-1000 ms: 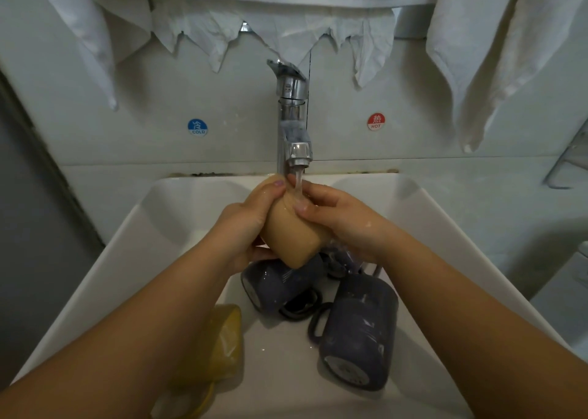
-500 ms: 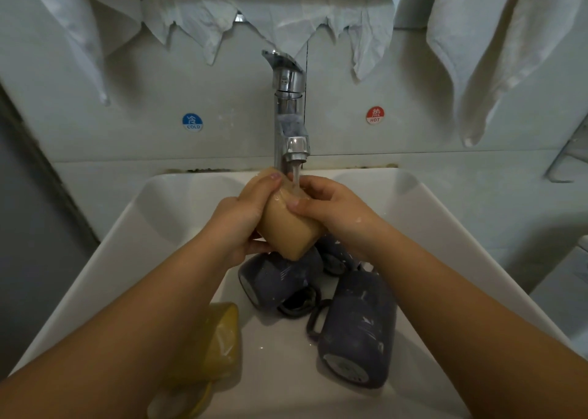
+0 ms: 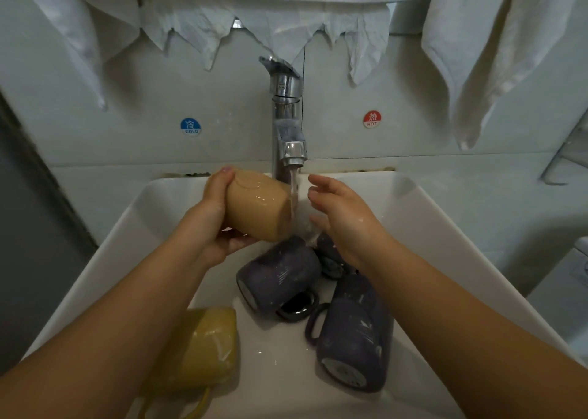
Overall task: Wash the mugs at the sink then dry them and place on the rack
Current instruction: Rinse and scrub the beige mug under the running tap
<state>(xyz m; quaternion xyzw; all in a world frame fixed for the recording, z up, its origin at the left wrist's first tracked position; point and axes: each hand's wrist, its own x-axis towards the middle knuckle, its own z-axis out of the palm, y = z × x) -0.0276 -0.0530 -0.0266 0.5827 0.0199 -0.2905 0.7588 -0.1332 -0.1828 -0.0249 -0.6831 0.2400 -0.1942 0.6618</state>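
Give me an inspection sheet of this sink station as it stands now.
Surface: white sink, wet, tap running.
Job's things: tan mug held tilted at the stream; three purple mugs and a yellow mug lying on their sides in the basin.
Clutter: nothing seen.
Grippers: left hand grips the tan mug; right hand open beside the water, holding nothing.
Cables: nothing seen.
Surroundings: white cloths hanging above; cold sticker and hot sticker on the wall.

Held mug (image 3: pixel 259 204) left of tap (image 3: pixel 288 123) stream; right hand (image 3: pixel 340 218) right; three mugs (image 3: pixel 280 278) in sink (image 3: pixel 445 227) below.
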